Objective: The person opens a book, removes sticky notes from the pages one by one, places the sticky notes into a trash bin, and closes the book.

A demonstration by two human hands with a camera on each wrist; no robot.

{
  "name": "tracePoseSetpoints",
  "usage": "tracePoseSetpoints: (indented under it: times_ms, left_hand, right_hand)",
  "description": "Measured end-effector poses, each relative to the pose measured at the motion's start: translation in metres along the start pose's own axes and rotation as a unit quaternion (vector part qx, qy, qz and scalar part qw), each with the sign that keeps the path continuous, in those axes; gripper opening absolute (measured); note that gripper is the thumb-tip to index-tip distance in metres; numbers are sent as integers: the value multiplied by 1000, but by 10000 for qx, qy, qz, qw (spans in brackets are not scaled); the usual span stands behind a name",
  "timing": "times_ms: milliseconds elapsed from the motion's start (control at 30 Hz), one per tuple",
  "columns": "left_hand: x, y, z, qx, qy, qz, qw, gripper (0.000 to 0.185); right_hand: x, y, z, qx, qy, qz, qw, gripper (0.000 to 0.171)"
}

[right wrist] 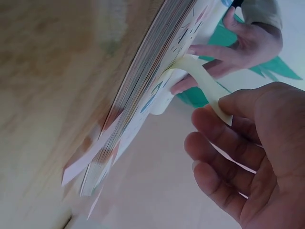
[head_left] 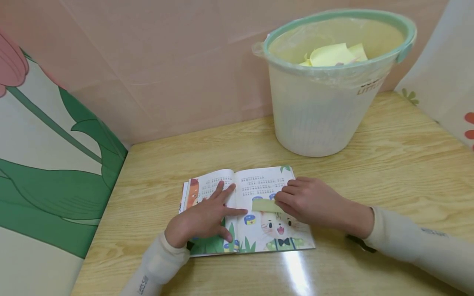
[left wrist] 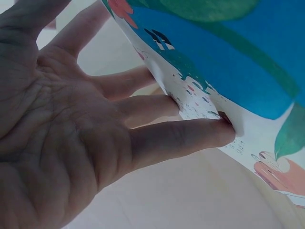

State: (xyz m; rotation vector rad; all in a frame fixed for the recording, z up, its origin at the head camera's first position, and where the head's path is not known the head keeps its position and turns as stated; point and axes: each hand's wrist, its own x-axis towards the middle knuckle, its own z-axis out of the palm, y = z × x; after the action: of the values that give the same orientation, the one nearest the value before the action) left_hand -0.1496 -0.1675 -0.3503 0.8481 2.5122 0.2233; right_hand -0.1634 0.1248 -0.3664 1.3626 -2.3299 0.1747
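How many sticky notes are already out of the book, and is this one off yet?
Several yellow notes already lie in the bin; an exact count can't be read. In hand: the right hand pinches a yellow-green note, curling up but stuck at one end to the book, which the left hand presses flat. Left: peeling it free. Other pages' notes can't be seen.

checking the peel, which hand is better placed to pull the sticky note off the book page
Right. The right hand already pinches the note, its end lifted off the page in the right wrist view. The left hand lies flat on the book.
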Motion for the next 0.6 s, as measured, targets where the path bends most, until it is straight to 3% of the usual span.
tracePoseSetpoints:
  times_ms: [600]
  left_hand:
    - [-2, 1, 0, -36, 5, -27, 10000, 69]
  right_hand:
    - [-1, 9, -2, -201, -361, 645, 9971, 11]
